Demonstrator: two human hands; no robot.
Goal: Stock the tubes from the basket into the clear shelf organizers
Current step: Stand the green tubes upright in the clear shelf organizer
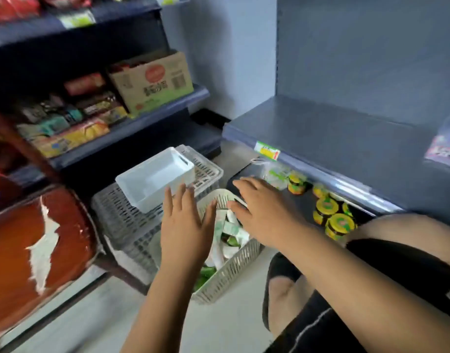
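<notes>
White-and-green tubes (230, 229) lie jumbled in the pale slotted basket (232, 271); a clear organizer (152, 182) sits just beyond the basket's left side.

Yellow-lidded jars (340, 223), cardboard box (152, 84)

Floor (231, 327) bears basket (231, 273); shelf (305, 202) (dark), seemingly jars (339, 222).

1. Head view: one wide-angle camera worn on the person's head, facing forward and down.
2. Range: near. Both forearms enter from the bottom edge. The left hand (185, 225) and right hand (259, 212) sit mid-frame over the basket (234, 273).
3. Field: stocked shelf unit (142, 118) at left, grey shelf (346, 138) at right, floor (231, 327) along the bottom.
</notes>
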